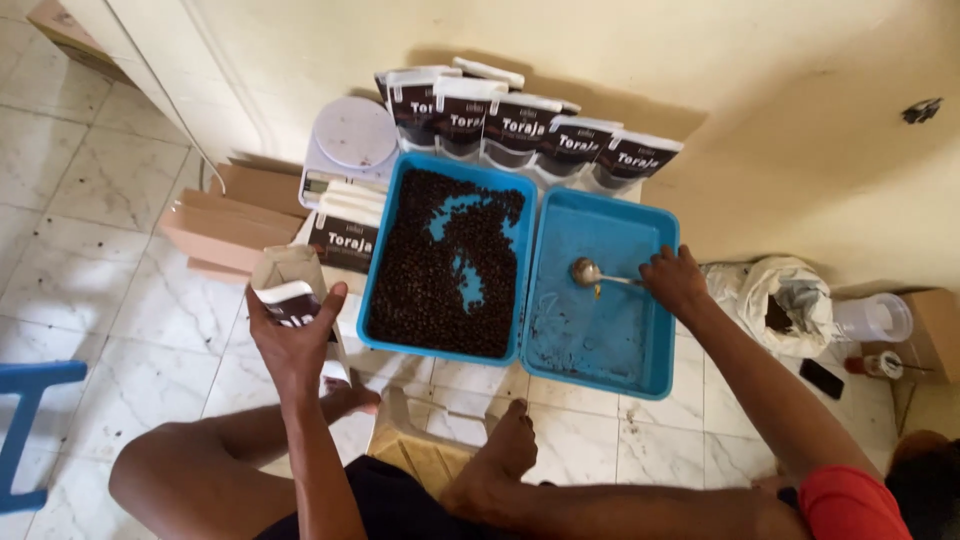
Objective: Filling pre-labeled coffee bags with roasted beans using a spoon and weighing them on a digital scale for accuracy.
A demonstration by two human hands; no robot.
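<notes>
1. I sit on a tiled floor (120, 300), looking down at two blue trays side by side against a cream wall. The left tray (385, 250) serves as my landmark.
2. The left tray holds a layer of dark coffee beans (430, 290), with bare blue patches showing through near its middle.
3. My left hand (290, 335) is closed around an open pouch (290, 285), gripping it from below. The pouch is upright, just left of the left tray's near corner, with its mouth open.
4. Touching the left tray's right side is the right tray (655, 375), nearly bare, with only crumbs on its floor.
5. My right hand (675, 280) rests at the right tray's far right rim, fingers curled around the handle of a metal spoon (585, 270). The spoon's bowl lies on the tray floor, pointing toward the left tray.
6. Behind the left tray, a row of filled dark pouches (520, 130) leans on the wall.
7. A white scale (350, 140) stands just behind the left tray's far left corner.
8. Flat cardboard (225, 220) lies left of the left tray.
9. Well to the right of both trays sits an open white sack (790, 300).
</notes>
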